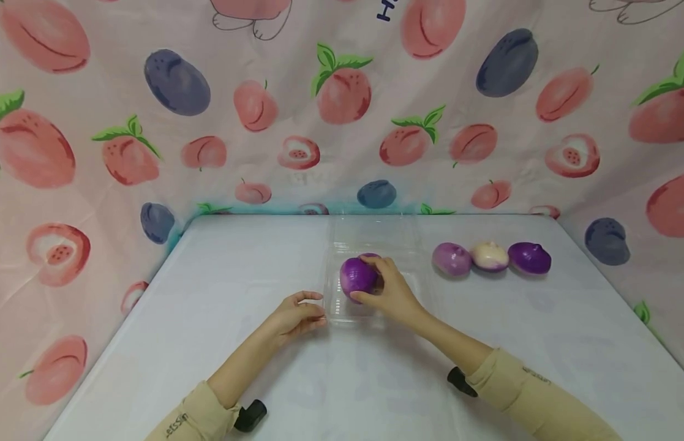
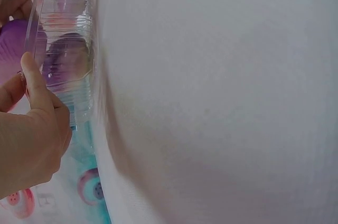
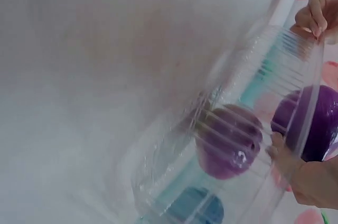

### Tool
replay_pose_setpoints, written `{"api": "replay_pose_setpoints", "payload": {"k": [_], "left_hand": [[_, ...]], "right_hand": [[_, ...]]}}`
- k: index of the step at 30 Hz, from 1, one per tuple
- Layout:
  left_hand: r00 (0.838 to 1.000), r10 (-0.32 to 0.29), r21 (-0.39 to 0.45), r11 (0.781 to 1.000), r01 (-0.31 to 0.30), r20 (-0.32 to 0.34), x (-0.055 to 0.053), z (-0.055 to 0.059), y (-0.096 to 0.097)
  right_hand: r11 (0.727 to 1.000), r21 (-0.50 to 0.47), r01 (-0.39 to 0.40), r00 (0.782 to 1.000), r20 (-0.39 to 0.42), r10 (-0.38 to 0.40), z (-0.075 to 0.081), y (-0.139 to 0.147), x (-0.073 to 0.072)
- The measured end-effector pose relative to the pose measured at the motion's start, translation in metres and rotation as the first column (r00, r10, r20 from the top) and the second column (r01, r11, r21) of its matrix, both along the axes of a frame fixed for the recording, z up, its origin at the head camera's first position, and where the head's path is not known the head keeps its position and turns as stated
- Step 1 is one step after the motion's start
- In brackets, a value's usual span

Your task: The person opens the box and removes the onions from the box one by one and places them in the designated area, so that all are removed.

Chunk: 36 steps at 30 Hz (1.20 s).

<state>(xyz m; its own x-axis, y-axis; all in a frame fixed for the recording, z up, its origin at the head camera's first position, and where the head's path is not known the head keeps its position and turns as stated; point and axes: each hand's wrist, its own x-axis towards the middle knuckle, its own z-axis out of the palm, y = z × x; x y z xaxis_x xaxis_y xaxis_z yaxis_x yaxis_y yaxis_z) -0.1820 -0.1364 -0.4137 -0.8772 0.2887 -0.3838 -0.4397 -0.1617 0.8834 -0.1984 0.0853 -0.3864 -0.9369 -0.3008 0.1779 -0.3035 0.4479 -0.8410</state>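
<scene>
My right hand grips a purple onion between thumb and fingers, over a clear plastic container. In the right wrist view the held onion is at the rim, while another purple onion shows through the ribbed wall, inside the container. From above, that inner onion is mostly hidden behind the held one. At the container's left edge, thumb and finger of my left hand pinch the rim, as the left wrist view shows. The container's lid lies opened toward the back.
To the right of the container stand three onions in a row: a light purple one, a whitish one and a dark purple one. All sit on a white-covered table. A fruit-print curtain hangs behind the table.
</scene>
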Motion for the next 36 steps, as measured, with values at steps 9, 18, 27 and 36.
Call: {"api": "replay_pose_setpoints", "payload": {"k": [9, 18, 27, 36], "left_hand": [[1.0, 0.011, -0.004, 1.0, -0.011, 0.01, 0.0, -0.002, 0.0], [1.0, 0.008, -0.003, 1.0, -0.008, 0.014, -0.001, -0.003, -0.001], [1.0, 0.0, -0.013, 1.0, 0.0, 0.02, -0.002, -0.002, -0.001], [0.999, 0.01, -0.024, 1.0, -0.009, 0.031, -0.001, -0.001, -0.002]], "right_hand": [[1.0, 0.026, -0.006, 0.997, -0.07, 0.008, 0.009, 0.014, 0.001], [0.999, -0.015, 0.029, 0.996, -0.089, -0.03, 0.025, 0.033, 0.0], [0.999, -0.003, 0.051, 0.998, -0.047, -0.051, 0.045, 0.057, -0.002], [0.998, 0.016, 0.058, 0.996, -0.07, -0.057, 0.056, 0.075, 0.004]]}}
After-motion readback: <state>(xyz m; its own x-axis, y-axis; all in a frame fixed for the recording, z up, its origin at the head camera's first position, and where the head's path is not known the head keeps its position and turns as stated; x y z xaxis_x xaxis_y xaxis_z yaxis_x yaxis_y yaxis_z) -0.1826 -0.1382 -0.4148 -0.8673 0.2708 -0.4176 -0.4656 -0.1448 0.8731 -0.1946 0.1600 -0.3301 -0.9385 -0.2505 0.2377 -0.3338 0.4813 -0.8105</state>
